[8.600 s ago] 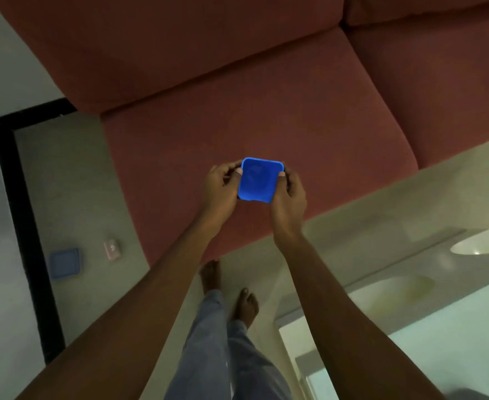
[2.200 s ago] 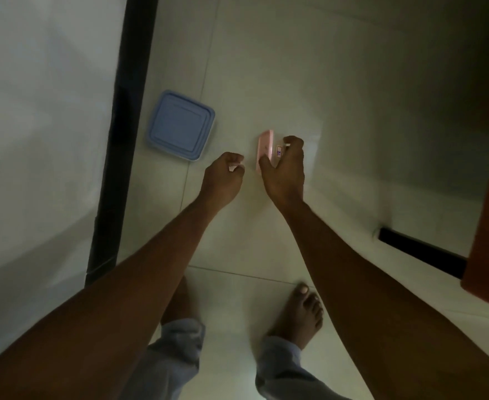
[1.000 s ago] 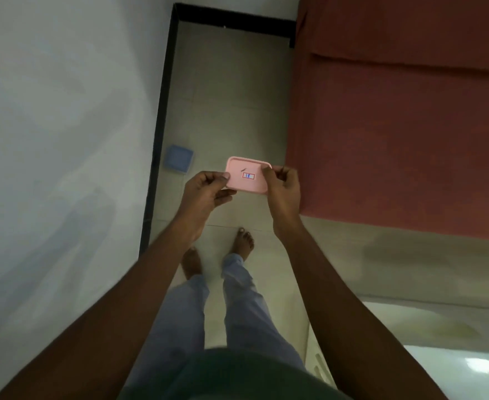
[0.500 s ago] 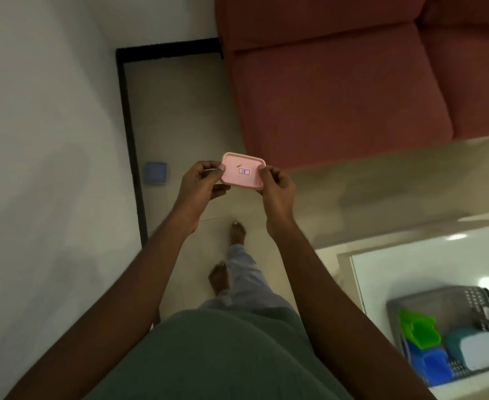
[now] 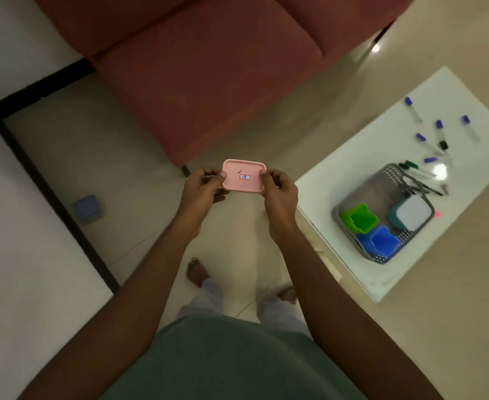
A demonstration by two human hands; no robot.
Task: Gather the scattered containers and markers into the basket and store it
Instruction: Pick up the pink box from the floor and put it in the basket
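Observation:
A small pink container [image 5: 243,176] with a label on its lid is held flat in front of me, my left hand [image 5: 202,188] gripping its left edge and my right hand [image 5: 280,192] its right edge. To the right, a grey perforated basket [image 5: 390,173] stands on a white table [image 5: 353,157]. Inside it are a green container [image 5: 360,219], a blue container [image 5: 380,242] and a teal container with a white lid [image 5: 409,212]. Several markers [image 5: 439,128] with blue caps lie scattered on the table beyond the basket. A pale blue container [image 5: 87,207] sits on the floor at the left.
A red sofa [image 5: 208,73] fills the top of the view. A white wall with a black skirting strip [image 5: 49,186] runs down the left. My bare feet stand on the tiled floor between the wall and the table.
The view has swung right, bringing the table, the basket and the markers fully into sight. Both hands still hold the pink container, picked up from the floor about two seconds ago.

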